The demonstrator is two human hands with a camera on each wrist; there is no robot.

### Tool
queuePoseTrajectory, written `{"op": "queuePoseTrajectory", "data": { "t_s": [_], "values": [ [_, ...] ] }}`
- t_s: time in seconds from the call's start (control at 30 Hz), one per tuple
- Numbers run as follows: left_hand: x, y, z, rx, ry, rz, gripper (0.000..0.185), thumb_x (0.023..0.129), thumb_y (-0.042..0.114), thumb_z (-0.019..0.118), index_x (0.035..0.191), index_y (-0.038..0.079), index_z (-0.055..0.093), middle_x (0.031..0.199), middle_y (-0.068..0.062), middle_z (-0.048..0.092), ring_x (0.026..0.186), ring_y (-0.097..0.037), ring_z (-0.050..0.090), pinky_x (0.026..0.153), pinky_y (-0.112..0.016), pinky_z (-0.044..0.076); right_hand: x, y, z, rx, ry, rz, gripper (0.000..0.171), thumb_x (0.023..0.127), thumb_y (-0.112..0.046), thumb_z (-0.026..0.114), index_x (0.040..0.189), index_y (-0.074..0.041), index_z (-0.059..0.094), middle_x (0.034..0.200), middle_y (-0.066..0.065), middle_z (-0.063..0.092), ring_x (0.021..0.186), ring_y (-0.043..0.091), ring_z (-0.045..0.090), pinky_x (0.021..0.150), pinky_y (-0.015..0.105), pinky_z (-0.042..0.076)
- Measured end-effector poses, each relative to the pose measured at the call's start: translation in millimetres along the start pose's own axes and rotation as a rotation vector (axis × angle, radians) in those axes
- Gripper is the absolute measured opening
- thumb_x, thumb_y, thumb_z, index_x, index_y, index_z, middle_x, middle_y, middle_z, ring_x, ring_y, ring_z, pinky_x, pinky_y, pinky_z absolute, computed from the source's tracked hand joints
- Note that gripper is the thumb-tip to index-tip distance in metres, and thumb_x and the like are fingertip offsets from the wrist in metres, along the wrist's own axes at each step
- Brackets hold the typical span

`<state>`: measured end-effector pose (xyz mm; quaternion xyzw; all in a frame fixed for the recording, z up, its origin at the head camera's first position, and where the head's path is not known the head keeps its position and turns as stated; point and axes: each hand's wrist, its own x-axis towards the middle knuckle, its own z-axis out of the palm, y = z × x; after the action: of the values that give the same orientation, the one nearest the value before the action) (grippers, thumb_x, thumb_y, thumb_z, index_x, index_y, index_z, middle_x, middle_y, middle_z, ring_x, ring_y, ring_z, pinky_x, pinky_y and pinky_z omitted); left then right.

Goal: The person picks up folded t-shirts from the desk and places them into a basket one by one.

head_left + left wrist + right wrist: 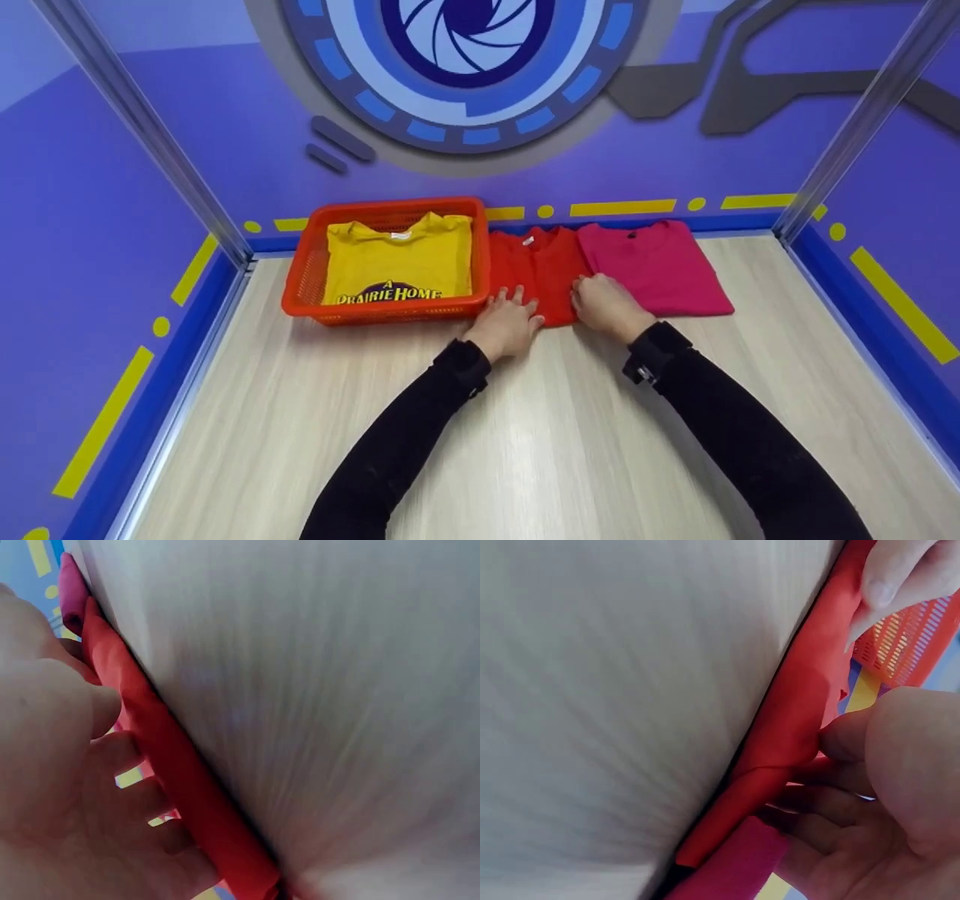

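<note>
A folded red shirt (536,270) lies on the wooden table (555,435) between an orange basket (300,277) and a folded pink shirt (660,266). My left hand (506,319) rests flat on the red shirt's near left edge, fingers spread. In the left wrist view, the left hand (60,765) lies along the red shirt's fold (180,772). My right hand (604,304) is at the near right corner with its fingers curled. The right wrist view shows this hand (877,795) with thumb and fingers closing on the red shirt (795,712), beside the pink shirt (735,862).
A folded yellow shirt (397,259) with a purple print fills the basket. Blue and purple walls with metal posts close in the table at the back and both sides. Bare wood stretches from the shirts toward me.
</note>
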<state>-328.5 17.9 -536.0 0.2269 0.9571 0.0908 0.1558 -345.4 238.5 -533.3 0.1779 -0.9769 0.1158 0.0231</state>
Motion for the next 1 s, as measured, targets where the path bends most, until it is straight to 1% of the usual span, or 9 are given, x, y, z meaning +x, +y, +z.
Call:
{"op": "queuePoseTrajectory", "data": {
  "t_s": [0.1,0.2,0.27,0.4,0.5,0.57,0.67,0.77,1.0],
  "values": [
    [-2.5,-0.8,-2.2,-0.014,-0.015,0.015,0.062,0.119,0.049,0.039,0.174,0.022,0.036,0.185,-0.014,0.021,0.173,-0.044,0.017,0.141,-0.058,0.016,0.8,-0.7,-0.6,-0.028,-0.026,-0.011,0.026,0.109,-0.014,0.061,0.101,0.007,0.075,0.089,0.025,0.074,0.09,0.046,0.077,0.082,0.058,0.065],
    [-4.2,-1.8,-4.3,-0.029,-0.026,0.029,0.065,0.118,0.051,0.04,0.176,0.023,0.031,0.186,-0.012,0.02,0.173,-0.041,0.016,0.141,-0.055,0.015,1.2,-4.8,-1.6,-0.047,-0.061,-0.049,0.026,0.109,-0.015,0.062,0.106,0.007,0.077,0.096,0.026,0.076,0.094,0.046,0.078,0.088,0.057,0.065],
    [-4.9,-1.8,-5.1,-0.035,-0.025,0.042,0.067,0.117,0.053,0.041,0.177,0.026,0.026,0.186,-0.011,0.02,0.173,-0.04,0.017,0.142,-0.054,0.016,1.2,-8.4,-1.7,-0.039,-0.072,-0.074,0.026,0.109,-0.015,0.063,0.109,0.006,0.077,0.096,0.026,0.077,0.094,0.045,0.078,0.087,0.056,0.065],
    [-6.3,0.0,-4.4,-0.033,-0.02,0.085,0.07,0.117,0.053,0.042,0.178,0.038,0.012,0.185,-0.015,0.023,0.172,-0.044,0.02,0.14,-0.058,0.018,-1.1,-13.8,-0.3,-0.033,-0.054,-0.135,0.023,0.108,-0.013,0.065,0.108,0.005,0.079,0.086,0.022,0.076,0.086,0.043,0.078,0.079,0.053,0.066],
    [-7.6,1.9,-2.4,-0.016,-0.017,0.091,0.067,0.117,0.05,0.043,0.177,0.042,0.014,0.184,-0.017,0.024,0.17,-0.046,0.023,0.139,-0.06,0.021,-3.0,-15.0,2.2,-0.027,-0.042,-0.175,0.023,0.107,-0.013,0.065,0.106,0.005,0.079,0.083,0.021,0.075,0.082,0.041,0.079,0.076,0.053,0.066],
    [-8.5,3.0,-0.4,0.006,-0.015,0.082,0.064,0.118,0.048,0.043,0.177,0.04,0.02,0.184,-0.016,0.025,0.17,-0.045,0.024,0.139,-0.06,0.022,-3.5,-14.5,3.3,-0.002,-0.038,-0.163,0.024,0.108,-0.013,0.064,0.105,0.005,0.079,0.081,0.021,0.075,0.079,0.04,0.078,0.075,0.052,0.066],
    [-9.7,4.3,3.1,0.035,-0.01,0.07,0.061,0.118,0.047,0.044,0.176,0.034,0.03,0.184,-0.014,0.026,0.17,-0.044,0.025,0.139,-0.059,0.024,-3.4,-11.2,4.2,0.046,-0.022,-0.085,0.024,0.108,-0.014,0.063,0.105,0.004,0.079,0.079,0.02,0.073,0.078,0.039,0.077,0.075,0.052,0.064],
    [-11.7,5.8,6.2,0.056,-0.009,0.068,0.062,0.117,0.047,0.046,0.176,0.033,0.03,0.184,-0.014,0.026,0.17,-0.045,0.026,0.138,-0.059,0.025,-3.3,-7.0,4.6,0.057,-0.006,-0.032,0.024,0.109,-0.014,0.063,0.103,0.003,0.079,0.076,0.02,0.072,0.079,0.039,0.077,0.076,0.052,0.064],
    [-24.2,9.0,6.8,0.082,-0.023,0.079,0.063,0.116,0.05,0.048,0.175,0.034,0.032,0.183,-0.014,0.03,0.168,-0.047,0.031,0.137,-0.059,0.029,-2.5,-1.8,6.4,0.04,-0.01,-0.028,0.024,0.109,-0.014,0.063,0.104,0.004,0.078,0.077,0.018,0.069,0.08,0.041,0.077,0.075,0.053,0.063]
  ]
}}
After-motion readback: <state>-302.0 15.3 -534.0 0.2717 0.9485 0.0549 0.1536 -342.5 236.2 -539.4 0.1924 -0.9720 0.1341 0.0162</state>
